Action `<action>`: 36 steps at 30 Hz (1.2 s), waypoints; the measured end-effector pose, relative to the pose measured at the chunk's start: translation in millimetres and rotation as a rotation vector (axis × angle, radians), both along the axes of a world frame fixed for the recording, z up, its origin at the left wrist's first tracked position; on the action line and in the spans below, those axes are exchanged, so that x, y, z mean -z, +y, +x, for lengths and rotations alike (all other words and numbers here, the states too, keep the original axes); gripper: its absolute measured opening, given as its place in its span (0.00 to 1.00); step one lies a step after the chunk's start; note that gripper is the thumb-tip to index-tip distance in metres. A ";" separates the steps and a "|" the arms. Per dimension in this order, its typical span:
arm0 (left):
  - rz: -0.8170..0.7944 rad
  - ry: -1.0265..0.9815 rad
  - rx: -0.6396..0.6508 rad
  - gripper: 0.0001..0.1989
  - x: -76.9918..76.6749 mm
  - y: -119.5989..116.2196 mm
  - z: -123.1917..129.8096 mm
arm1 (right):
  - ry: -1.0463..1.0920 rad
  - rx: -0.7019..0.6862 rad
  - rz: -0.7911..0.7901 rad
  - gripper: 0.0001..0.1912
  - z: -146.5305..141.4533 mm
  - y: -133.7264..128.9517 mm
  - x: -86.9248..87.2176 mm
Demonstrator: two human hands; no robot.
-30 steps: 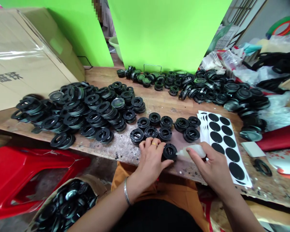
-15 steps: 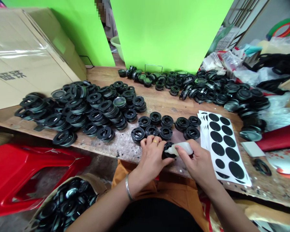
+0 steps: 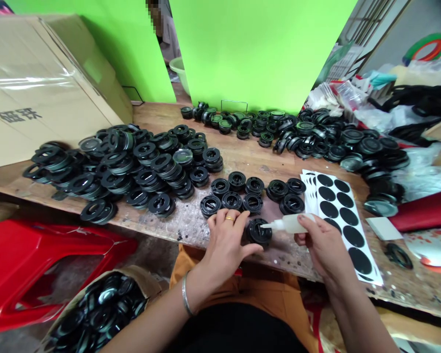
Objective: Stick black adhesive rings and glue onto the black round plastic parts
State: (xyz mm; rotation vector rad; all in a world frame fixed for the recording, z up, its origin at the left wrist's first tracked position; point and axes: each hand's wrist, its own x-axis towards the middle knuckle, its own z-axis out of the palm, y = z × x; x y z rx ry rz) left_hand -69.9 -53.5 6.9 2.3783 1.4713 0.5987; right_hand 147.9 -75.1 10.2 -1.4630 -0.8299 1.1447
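Note:
My right hand (image 3: 319, 240) grips a translucent squeeze bottle (image 3: 292, 224) with a narrow nozzle. The nozzle tip lies over a round black plastic part (image 3: 259, 231) near the table's front edge; whether it touches cannot be told. My left hand (image 3: 226, 240), with its fingers spread and nothing held, rests just left of that part. Beyond its fingertips stand several similar round parts (image 3: 232, 200) with slotted centres. To the right of these sits another small group of black parts (image 3: 292, 203).
Piles of black ring parts (image 3: 143, 176) cover the left of the table, and more (image 3: 316, 132) line the back. Sheets of round black stickers (image 3: 347, 220) lie right. A carton (image 3: 51, 88) stands left; a red stool (image 3: 40, 274) and a filled sack (image 3: 106, 304) are below.
My right hand has drawn back to the right with the bottle, which now lies flatter. My left hand has slid slightly left, off the black part, uncovering it.

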 end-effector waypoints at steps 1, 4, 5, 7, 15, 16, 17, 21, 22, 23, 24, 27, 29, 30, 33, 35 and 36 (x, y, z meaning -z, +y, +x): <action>0.002 -0.012 -0.006 0.37 0.4 -1.2 -4.0 | 0.162 0.024 -0.022 0.15 2.0 -2.4 3.4; -0.002 -0.058 -0.011 0.33 1.6 -5.8 -15.0 | 0.523 0.042 -0.100 0.14 1.3 -10.6 10.5; -0.007 -0.073 -0.012 0.32 2.0 -7.6 -17.9 | 0.601 0.039 -0.122 0.14 -0.7 -13.3 12.0; -0.013 -0.098 -0.016 0.29 2.5 -11.5 -21.8 | 0.706 0.030 -0.151 0.13 -5.8 -17.8 14.4; -0.013 -0.190 -0.037 0.24 0.8 -20.0 -23.4 | 0.788 -0.094 -0.134 0.11 -19.4 -25.5 15.0; -0.015 -0.197 -0.038 0.23 0.5 -19.9 -23.2 | 0.777 -0.097 -0.129 0.11 -19.1 -26.6 13.9; -0.015 -0.204 -0.040 0.23 0.4 -19.5 -23.2 | 0.760 -0.094 -0.125 0.12 -18.3 -28.0 12.6; -0.010 -0.217 -0.051 0.21 2.5 -17.2 -24.3 | 0.699 -0.095 -0.118 0.21 -14.7 -34.2 9.0; -0.007 -0.218 -0.058 0.20 3.1 -16.5 -25.1 | 0.691 -0.107 -0.117 0.22 -14.3 -35.3 9.0; -0.002 -0.220 -0.065 0.20 3.5 -15.6 -26.0 | 0.684 -0.123 -0.120 0.23 -14.3 -36.0 9.2; 0.005 -0.222 -0.073 0.20 3.6 -14.6 -27.2 | 0.678 -0.136 -0.121 0.24 -14.7 -36.2 9.8; 0.032 -0.230 -0.103 0.19 2.5 -10.5 -31.7 | 0.679 -0.170 -0.110 0.19 -16.7 -32.6 11.4; 0.048 -0.233 -0.129 0.19 1.5 -7.0 -35.1 | 0.676 -0.176 -0.089 0.13 -17.6 -25.9 10.8; 0.054 -0.235 -0.142 0.19 1.4 -5.2 -36.7 | 0.660 -0.170 -0.079 0.10 -17.5 -21.1 9.7; 0.068 -0.247 -0.169 0.18 2.4 -0.4 -40.9 | 0.529 -0.139 -0.045 0.10 -16.6 -1.9 3.5; 0.074 -0.267 -0.185 0.17 4.3 1.6 -43.5 | 0.366 -0.121 0.017 0.13 -17.1 13.7 -1.8; 0.080 -0.282 -0.196 0.17 5.6 2.3 -45.0 | 0.252 -0.118 0.051 0.14 -18.2 21.9 -4.5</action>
